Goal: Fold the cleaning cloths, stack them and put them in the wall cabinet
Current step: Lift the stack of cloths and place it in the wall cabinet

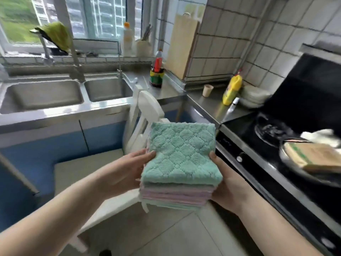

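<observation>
Gripping the stack of folded cloths (180, 163) between the left hand (127, 172) and right hand (227, 183) at lower centre, equally near, the person holds it level above a white chair (145, 115); no wall cabinet is in frame.

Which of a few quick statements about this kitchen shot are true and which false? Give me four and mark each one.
1. Both hands hold the stack of folded cloths. True: left hand, right hand.
2. The top cloth is pink. False: it is green, with pink ones beneath.
3. The sink has two basins. True.
4. The stack rests on the white chair. False: it is held up in front of it.
</observation>
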`<act>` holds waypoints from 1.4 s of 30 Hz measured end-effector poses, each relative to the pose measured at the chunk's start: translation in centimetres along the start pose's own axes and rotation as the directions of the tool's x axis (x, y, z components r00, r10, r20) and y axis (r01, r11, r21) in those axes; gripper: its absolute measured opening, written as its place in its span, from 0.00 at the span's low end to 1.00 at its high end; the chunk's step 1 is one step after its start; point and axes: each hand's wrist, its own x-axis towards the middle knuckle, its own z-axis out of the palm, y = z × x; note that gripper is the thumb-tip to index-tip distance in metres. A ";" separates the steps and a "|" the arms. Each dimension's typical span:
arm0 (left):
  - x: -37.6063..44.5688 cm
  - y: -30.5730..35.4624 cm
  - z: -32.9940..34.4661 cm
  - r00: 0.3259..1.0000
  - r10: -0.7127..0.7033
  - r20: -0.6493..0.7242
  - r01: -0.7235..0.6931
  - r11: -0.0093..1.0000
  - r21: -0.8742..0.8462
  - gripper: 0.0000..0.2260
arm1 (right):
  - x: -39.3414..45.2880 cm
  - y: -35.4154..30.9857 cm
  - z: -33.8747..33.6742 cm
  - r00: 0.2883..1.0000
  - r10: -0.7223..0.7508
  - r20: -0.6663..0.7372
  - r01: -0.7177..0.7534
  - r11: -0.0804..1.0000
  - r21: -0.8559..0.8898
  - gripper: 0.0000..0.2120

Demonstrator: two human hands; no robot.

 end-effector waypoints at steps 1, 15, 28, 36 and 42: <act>1.4 0.2 1.9 0.999 -0.021 0.030 0.020 1.000 0.018 0.37 | -1.8 -0.7 -1.3 0.999 -0.024 -0.038 0.024 1.000 0.005 0.33; 21.3 6.1 20.9 0.925 -0.184 0.332 0.095 0.959 0.266 0.31 | -15.9 -13.1 -12.1 0.771 -0.298 -0.563 0.296 0.950 -0.096 0.22; 35.5 15.2 33.1 0.757 0.062 0.651 -0.305 0.914 0.268 0.45 | -20.4 -27.2 -17.6 0.463 -0.440 -0.769 0.490 0.851 -0.192 0.30; 38.7 19.4 40.8 0.560 0.232 0.795 -0.666 0.696 0.267 0.29 | -24.4 -35.8 -19.4 0.305 -0.536 -0.787 0.449 0.810 -0.378 0.41; 41.2 23.0 47.6 0.573 0.375 0.729 -0.741 0.617 0.266 0.26 | -27.7 -42.4 -21.3 0.248 -0.673 -0.697 0.468 0.713 -0.523 0.50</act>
